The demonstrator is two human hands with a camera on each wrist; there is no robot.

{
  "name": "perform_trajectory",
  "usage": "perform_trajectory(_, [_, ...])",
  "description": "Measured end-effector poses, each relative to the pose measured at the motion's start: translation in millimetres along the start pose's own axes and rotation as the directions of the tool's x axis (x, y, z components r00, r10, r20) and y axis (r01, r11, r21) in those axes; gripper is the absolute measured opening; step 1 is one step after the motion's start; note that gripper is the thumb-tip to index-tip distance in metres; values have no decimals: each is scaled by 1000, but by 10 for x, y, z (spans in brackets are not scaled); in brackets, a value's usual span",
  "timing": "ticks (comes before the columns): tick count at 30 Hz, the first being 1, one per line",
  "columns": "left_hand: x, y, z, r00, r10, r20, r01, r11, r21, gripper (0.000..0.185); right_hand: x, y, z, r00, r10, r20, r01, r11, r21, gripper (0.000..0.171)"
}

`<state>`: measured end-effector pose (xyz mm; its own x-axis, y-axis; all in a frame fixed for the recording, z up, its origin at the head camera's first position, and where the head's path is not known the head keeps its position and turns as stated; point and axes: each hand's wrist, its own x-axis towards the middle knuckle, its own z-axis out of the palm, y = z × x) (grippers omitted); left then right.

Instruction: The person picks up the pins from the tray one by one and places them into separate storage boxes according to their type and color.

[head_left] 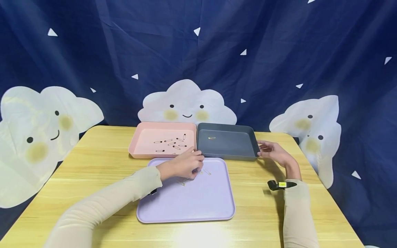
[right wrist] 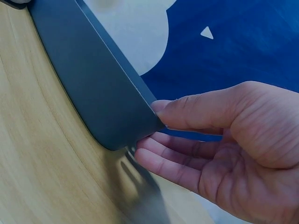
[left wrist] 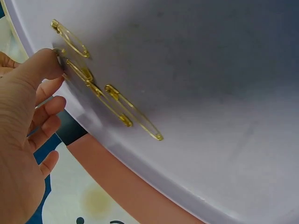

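On the wooden table [head_left: 93, 165], the pink rectangular tray [head_left: 145, 137] at the far edge holds dark safety pins. Nearer lies the lilac flat plastic tray [head_left: 198, 203]; at its far edge the left hand [head_left: 186, 165] pinches one of the gold metal safety pins [left wrist: 117, 105], best lifted singly to avoid tangling. The right hand [head_left: 274, 153] lightly grips the grey tray's [head_left: 227, 146] right corner, steadying it. A cloud-printed navy curtain [head_left: 279, 51] hangs behind.
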<state>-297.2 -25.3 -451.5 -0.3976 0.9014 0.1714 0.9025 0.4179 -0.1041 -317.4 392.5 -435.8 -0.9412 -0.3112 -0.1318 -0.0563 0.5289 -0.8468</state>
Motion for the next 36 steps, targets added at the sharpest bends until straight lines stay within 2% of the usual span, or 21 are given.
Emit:
perform_trajectory(12, [71, 39, -57, 999, 0, 50, 0, 1000, 3, 15, -6, 3, 2, 1000, 1, 0, -1, 1000, 5, 68])
perform_trajectory(24, [90, 46, -55, 998, 3, 61, -2, 1000, -7, 20, -8, 33, 3, 1000, 1, 3, -1, 1000, -1, 68])
perform_trajectory(36, [148, 65, -92, 993, -3, 115, 4, 1000, -11, 23, -18, 13, 4, 1000, 1, -5, -1, 1000, -3, 67])
